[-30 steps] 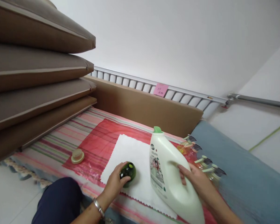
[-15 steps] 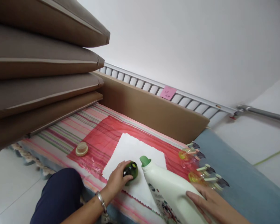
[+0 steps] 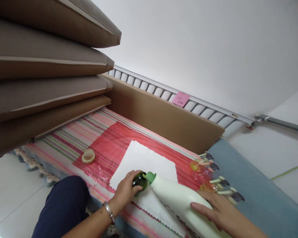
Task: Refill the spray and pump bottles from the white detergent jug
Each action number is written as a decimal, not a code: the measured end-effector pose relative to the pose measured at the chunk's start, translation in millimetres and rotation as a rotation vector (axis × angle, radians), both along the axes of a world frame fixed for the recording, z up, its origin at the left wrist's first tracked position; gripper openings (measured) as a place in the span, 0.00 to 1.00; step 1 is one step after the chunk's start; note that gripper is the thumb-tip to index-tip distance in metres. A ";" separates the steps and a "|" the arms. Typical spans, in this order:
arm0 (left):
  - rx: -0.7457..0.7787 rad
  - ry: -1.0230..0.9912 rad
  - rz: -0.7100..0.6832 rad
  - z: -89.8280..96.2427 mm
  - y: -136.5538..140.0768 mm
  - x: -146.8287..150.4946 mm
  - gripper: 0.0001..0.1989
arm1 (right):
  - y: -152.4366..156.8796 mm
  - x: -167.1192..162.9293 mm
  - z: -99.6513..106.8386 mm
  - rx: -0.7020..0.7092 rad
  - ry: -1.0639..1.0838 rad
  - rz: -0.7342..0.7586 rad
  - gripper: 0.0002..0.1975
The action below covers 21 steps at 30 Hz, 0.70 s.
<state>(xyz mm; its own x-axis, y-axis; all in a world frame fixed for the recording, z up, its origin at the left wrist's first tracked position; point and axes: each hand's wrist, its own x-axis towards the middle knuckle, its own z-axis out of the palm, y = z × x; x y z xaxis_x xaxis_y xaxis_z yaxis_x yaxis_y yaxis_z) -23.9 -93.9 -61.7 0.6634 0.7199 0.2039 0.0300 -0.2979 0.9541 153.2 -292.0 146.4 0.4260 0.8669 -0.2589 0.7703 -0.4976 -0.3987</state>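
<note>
My left hand (image 3: 127, 186) is wrapped round a small dark green bottle (image 3: 139, 181) standing over a white cloth with zigzag edges (image 3: 136, 158). In my right hand (image 3: 216, 210) is a large pale green jug-like bottle (image 3: 178, 196), gripped by its handle and tilted toward the left. Its green spout (image 3: 150, 177) meets the mouth of the small bottle; whether liquid is flowing, I cannot tell. The cloth lies on a translucent red sheet (image 3: 114, 138). A pale round cap (image 3: 88, 156) sits at the left of that sheet.
Several clear spray bottles (image 3: 203, 163) with trigger heads lie at the right edge of the striped cover (image 3: 72, 135). Brown cushions (image 3: 52, 67) are stacked at the left. Behind stand a brown board (image 3: 161, 114) and a white radiator (image 3: 144, 85) with a pink note (image 3: 181, 99).
The large bottle has tipped further over, and its spout has come left and down to the small bottle's mouth. My left hand keeps its hold in nearly the same place.
</note>
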 end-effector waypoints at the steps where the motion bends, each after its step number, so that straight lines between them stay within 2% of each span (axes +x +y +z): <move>1: 0.002 0.003 0.001 0.5 -0.2 0.1 0.29 | 1.1 0.1 2.3 0.006 -0.023 0.012 0.21; 9: 0.032 0.057 -0.003 0.2 -2.9 1.1 0.29 | 9.7 -0.4 17.6 -0.080 -0.146 0.076 0.20; 21: 0.032 0.103 -0.005 8.2 -5.2 -0.2 0.29 | 19.0 -3.1 28.9 -0.128 -0.191 0.055 0.18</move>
